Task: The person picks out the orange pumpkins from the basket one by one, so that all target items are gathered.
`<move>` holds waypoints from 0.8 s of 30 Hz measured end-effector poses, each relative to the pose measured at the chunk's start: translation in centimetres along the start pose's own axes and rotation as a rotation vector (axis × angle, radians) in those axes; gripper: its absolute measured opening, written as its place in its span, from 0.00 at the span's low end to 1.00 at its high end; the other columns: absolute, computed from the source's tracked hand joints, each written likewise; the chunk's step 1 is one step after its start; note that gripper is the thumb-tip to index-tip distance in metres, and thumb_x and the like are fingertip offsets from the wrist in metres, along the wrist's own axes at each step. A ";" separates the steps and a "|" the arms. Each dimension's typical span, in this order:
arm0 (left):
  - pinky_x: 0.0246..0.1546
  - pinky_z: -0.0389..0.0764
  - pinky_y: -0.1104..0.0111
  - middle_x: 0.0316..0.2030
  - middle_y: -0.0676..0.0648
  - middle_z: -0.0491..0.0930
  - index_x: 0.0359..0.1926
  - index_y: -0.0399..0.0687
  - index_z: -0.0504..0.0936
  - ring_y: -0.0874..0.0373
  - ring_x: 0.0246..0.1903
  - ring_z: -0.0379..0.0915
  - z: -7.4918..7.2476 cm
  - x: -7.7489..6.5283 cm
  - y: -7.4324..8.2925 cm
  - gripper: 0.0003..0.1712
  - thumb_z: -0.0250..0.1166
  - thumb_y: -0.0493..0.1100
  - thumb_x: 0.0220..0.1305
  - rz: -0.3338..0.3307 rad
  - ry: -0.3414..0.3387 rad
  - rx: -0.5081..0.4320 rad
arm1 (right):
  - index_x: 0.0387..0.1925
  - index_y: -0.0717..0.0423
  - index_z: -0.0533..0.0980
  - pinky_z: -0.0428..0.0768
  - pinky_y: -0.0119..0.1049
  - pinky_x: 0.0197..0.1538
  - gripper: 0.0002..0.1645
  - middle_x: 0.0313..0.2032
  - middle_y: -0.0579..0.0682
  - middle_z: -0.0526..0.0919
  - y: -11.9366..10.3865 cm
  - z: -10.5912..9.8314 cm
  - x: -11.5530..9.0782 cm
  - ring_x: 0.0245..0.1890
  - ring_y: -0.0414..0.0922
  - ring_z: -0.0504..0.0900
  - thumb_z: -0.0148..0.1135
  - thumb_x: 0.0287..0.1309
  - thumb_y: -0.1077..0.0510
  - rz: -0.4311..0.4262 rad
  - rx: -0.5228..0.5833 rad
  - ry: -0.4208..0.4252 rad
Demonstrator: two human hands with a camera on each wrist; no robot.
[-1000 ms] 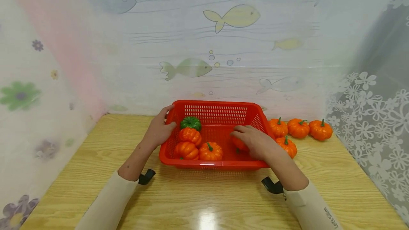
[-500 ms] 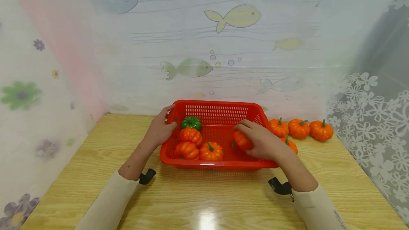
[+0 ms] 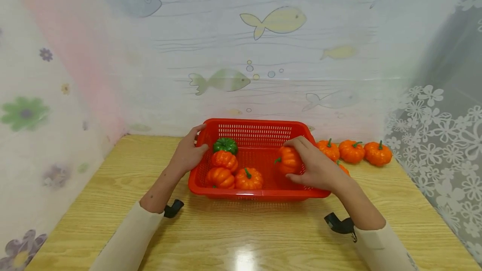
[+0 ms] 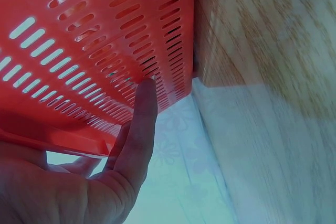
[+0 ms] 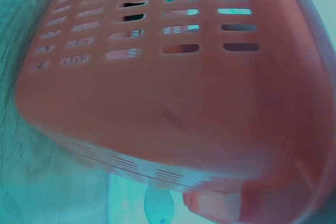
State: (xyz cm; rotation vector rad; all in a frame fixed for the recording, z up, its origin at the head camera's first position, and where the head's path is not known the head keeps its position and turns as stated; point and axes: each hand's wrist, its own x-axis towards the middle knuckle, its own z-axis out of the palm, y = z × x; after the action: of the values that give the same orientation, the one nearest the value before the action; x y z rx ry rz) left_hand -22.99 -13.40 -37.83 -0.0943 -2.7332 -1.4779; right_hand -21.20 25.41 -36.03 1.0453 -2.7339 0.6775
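Observation:
A red plastic basket (image 3: 260, 193) with slotted walls stands on the table. My left hand (image 3: 188, 149) grips its left rim, thumb over the inside; the left wrist view shows fingers (image 4: 142, 135) of that hand along the slotted outer wall. Within the right part of the basket, my right hand (image 3: 314, 164) holds a small orange pumpkin (image 3: 289, 160) between fingers and thumb, its green stem to the left. A green pumpkin (image 3: 225, 146) and several orange pumpkins (image 3: 249, 178) lie in the left half. The right wrist view has only the basket's outer wall (image 5: 157, 98), the hand hidden.
To the right of the basket, several orange pumpkins (image 3: 352, 151) sit on the wooden table (image 3: 241, 229), one partly hidden behind my right forearm. Behind the table hangs a pale curtain (image 3: 263, 53) with printed fish. Dark curved pieces (image 3: 339, 223) stick out beside both wrists.
My right hand has risen slightly and shifted right with the orange pumpkin, whose stem has turned from pointing down to pointing left. The left hand and the basket stay in place.

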 end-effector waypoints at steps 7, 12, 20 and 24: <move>0.51 0.88 0.48 0.64 0.34 0.74 0.84 0.51 0.56 0.40 0.54 0.78 0.1 0.1 -0.1 0.38 0.54 0.39 0.76 0.008 0.001 0.002 | 0.73 0.49 0.68 0.85 0.49 0.56 0.49 0.63 0.45 0.73 0.0 -0.5 -0.9 0.54 0.44 0.80 0.82 0.53 0.53 -0.010 0.098 0.069; 0.52 0.88 0.47 0.64 0.34 0.74 0.84 0.51 0.56 0.39 0.55 0.78 0.0 0.0 -0.3 0.38 0.55 0.40 0.76 0.003 0.000 -0.003 | 0.73 0.46 0.69 0.87 0.44 0.50 0.48 0.64 0.45 0.74 0.4 -0.7 -1.6 0.52 0.43 0.81 0.83 0.53 0.53 -0.008 0.161 0.111; 0.51 0.88 0.47 0.65 0.34 0.73 0.84 0.51 0.56 0.39 0.56 0.78 0.1 0.1 -0.3 0.39 0.54 0.39 0.76 0.001 -0.003 -0.007 | 0.72 0.50 0.70 0.84 0.31 0.55 0.48 0.64 0.46 0.76 1.0 -1.2 -3.1 0.53 0.42 0.81 0.84 0.52 0.55 0.014 0.220 0.162; 0.51 0.88 0.47 0.65 0.34 0.73 0.84 0.51 0.56 0.39 0.55 0.79 0.0 0.1 -0.3 0.38 0.54 0.39 0.77 0.003 -0.003 -0.009 | 0.71 0.55 0.70 0.82 0.27 0.57 0.48 0.66 0.49 0.76 1.2 -1.6 -3.8 0.55 0.45 0.83 0.85 0.52 0.56 0.051 0.248 0.165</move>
State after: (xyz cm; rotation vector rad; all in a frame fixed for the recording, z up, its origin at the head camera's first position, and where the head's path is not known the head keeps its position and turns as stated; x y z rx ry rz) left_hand -23.11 -13.52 -38.05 -0.1003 -2.7282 -1.4905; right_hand -19.20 29.22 -36.09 0.9203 -2.5894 1.0829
